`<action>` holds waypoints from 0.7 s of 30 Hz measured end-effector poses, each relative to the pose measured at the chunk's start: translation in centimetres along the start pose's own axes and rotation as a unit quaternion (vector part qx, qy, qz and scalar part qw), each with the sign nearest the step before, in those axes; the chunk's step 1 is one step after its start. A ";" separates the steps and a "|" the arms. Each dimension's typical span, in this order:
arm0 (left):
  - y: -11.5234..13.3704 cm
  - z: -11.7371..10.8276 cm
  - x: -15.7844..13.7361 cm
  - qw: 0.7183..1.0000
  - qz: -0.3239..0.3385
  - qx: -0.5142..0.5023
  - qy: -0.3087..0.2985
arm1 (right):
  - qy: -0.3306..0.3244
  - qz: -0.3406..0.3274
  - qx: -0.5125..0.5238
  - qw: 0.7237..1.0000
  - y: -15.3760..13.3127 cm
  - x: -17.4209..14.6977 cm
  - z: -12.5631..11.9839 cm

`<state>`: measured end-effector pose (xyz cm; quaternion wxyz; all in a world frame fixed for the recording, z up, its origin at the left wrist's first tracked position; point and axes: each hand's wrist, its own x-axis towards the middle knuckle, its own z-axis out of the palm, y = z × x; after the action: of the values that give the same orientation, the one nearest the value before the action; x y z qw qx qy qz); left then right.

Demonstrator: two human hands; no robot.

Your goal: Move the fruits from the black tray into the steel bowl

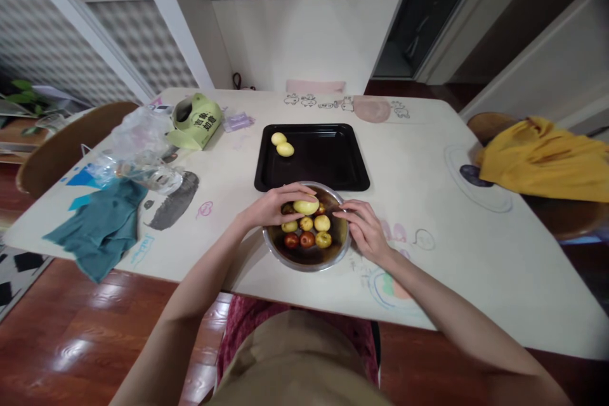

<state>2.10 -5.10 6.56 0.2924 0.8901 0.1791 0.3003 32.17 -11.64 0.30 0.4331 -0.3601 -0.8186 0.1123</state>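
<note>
A metal bowl (307, 264) holds several small red fruits (307, 239) and small yellow fruits (322, 222). Over its far half, my left hand (280, 204) has a larger yellow oval fruit, like a lemon (306, 205), between thumb and fingers. On the bowl's right side, my right hand (365, 228) reaches across the rim with fingers stretched and slightly apart, holding no fruit. Whether its fingers touch the rim I cannot tell. Just beyond the bowl lies a black baking tray (323, 152), with two yellow oval fruits (282, 144) at its far left corner.
At the table's (419, 158) left are a teal cloth (102, 225), a clear plastic bottle (152, 172), crumpled plastic bags (140, 130) and a green paper box (197, 120). A chair (495, 124) on the right carries a yellow garment (547, 158). Another chair (71, 146) stands left.
</note>
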 end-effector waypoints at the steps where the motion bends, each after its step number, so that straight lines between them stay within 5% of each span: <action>1: 0.0 0.0 -0.1 1.000 0.003 0.005 -0.007 | 0.001 -0.002 0.001 1.000 0.0 0.0 0.0; 13: -0.2 0.2 -0.4 0.998 -0.012 0.035 -0.045 | 0.006 -0.009 0.006 1.000 -0.3 0.2 0.0; 21: 0.2 0.0 0.0 1.000 -0.008 0.010 -0.007 | 0.002 0.000 0.007 1.000 -0.2 0.1 0.0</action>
<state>2.12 -5.22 6.71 0.2875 0.8934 0.1874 0.2899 32.01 -11.70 0.43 0.4372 -0.3575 -0.8169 0.1171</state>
